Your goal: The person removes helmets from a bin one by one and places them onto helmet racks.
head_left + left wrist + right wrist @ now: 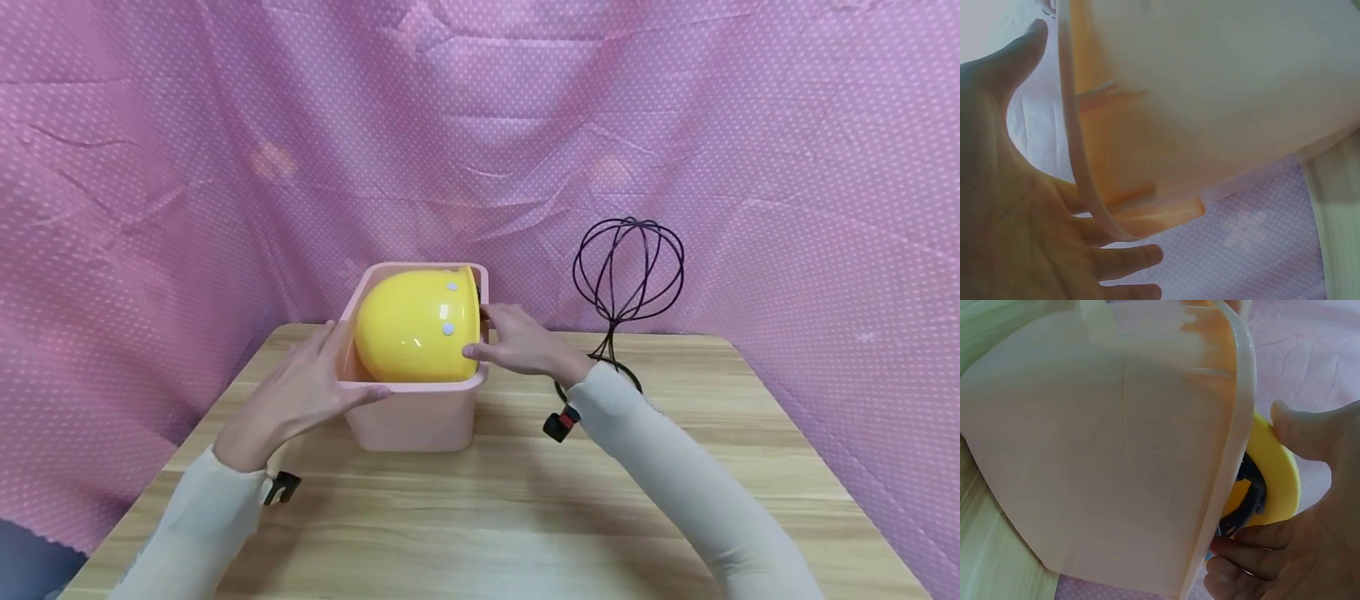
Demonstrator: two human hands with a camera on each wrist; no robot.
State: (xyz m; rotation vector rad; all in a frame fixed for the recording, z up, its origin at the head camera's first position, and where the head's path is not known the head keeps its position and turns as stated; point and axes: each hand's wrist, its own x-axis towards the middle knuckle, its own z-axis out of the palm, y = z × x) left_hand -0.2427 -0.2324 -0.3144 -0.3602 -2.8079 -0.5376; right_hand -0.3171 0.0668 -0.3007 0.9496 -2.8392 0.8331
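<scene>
A yellow safety helmet (408, 329) lies on its side in a pink plastic bin (412, 421), its brim facing right and standing partly above the rim. My right hand (523, 342) pinches the helmet's brim at the bin's right side, thumb on the outer shell and fingers toward the inside. Part of a dark inner band (1254, 494) shows inside the helmet in the right wrist view. At the bin's left rim is my left hand (300, 387), its fingers spread and mostly straight along the side and its thumb reaching over the front edge.
A black wire stand (613, 322) with a globe-shaped top stands at the back right, its base partly behind the right forearm. Everything rests on a wood-grain table (465, 533). Pink dotted cloth (510, 150) hangs behind and on both sides.
</scene>
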